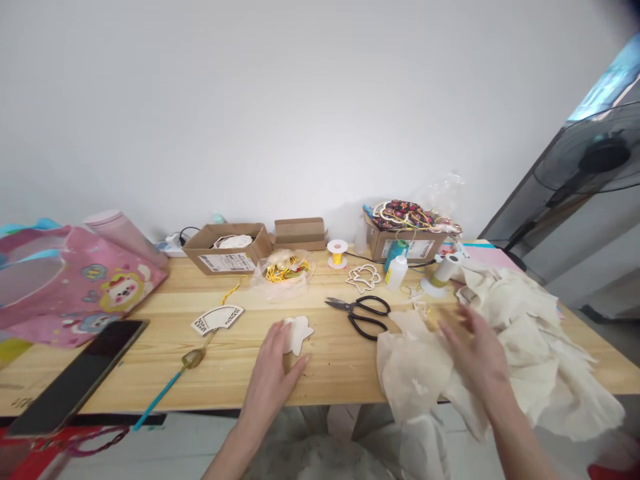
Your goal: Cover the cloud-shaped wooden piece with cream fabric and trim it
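Observation:
A pale flower-shaped piece (299, 334) lies flat on the table near its front. My left hand (274, 368) rests beside it, fingertips over its left edge and thumb spread apart. My right hand (477, 353) is over a heap of cream cloth (525, 340), fingers apart and somewhat blurred; whether they touch the cloth I cannot tell. Another part of the cloth (415, 367) hangs over the front edge. Between my hands lie black-handled scissors (361, 313), blades pointing left.
Behind are a small cardboard box (227, 250), a bag of yellow cords (285, 273), a spool of yellow thread (337, 254), a glue bottle (397, 272) and a fuller box (400, 243). Leftward lie a fan-shaped piece (219, 319), a blue-handled spoon (165, 393), a phone (80, 373) and a pink bag (85, 287).

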`<control>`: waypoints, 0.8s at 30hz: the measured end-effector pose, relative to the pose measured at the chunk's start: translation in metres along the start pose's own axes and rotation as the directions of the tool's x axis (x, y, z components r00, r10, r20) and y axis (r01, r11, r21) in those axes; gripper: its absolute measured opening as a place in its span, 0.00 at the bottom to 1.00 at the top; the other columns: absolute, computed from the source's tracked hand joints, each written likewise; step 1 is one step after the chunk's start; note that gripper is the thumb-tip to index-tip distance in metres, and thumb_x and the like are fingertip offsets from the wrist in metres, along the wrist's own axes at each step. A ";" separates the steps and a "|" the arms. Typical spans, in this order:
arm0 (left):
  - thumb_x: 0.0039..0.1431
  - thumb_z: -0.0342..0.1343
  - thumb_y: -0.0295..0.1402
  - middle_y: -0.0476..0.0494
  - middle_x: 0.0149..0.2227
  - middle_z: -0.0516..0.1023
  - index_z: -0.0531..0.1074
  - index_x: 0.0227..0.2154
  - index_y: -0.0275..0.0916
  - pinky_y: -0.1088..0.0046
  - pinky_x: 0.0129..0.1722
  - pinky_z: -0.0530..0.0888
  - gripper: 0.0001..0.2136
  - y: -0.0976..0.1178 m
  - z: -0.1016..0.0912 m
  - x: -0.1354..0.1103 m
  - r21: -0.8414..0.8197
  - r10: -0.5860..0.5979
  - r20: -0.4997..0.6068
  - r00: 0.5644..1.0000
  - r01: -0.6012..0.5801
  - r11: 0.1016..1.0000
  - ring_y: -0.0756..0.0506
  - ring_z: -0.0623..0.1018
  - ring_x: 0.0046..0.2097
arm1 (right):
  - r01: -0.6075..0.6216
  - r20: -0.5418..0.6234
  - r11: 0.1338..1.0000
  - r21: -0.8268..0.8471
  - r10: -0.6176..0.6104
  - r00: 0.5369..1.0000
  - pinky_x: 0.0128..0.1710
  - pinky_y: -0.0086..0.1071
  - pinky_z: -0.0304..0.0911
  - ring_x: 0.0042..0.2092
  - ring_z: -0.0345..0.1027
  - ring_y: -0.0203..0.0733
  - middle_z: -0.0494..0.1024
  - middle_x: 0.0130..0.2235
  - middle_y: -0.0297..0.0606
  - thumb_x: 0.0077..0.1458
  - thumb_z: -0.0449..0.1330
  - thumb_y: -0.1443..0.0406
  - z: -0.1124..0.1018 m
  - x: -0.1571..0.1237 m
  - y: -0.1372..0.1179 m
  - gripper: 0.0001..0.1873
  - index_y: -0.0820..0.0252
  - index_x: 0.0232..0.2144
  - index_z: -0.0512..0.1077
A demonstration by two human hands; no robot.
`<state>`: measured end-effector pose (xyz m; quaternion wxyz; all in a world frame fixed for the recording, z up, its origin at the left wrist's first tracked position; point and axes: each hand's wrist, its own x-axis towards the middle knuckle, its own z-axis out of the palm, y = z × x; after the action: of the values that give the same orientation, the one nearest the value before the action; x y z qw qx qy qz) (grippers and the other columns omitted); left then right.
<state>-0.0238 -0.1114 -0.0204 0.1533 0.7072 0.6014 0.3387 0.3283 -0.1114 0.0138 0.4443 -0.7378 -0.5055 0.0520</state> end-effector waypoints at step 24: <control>0.51 0.51 0.38 0.33 0.58 0.59 0.57 0.55 0.35 0.57 0.57 0.56 0.27 -0.025 -0.014 0.028 -0.124 -0.123 0.076 0.990 0.131 0.984 0.40 0.59 0.59 | 0.107 0.022 0.963 0.248 -0.116 0.993 0.47 0.42 0.59 0.48 0.64 0.48 0.70 0.47 0.44 0.44 0.52 0.48 0.059 0.048 -0.072 0.28 0.57 0.44 0.62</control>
<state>-0.0507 -0.0817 -0.0180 0.2401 0.6672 0.6167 0.3420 0.2698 -0.0307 0.0470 0.5255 -0.6460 -0.5440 0.1028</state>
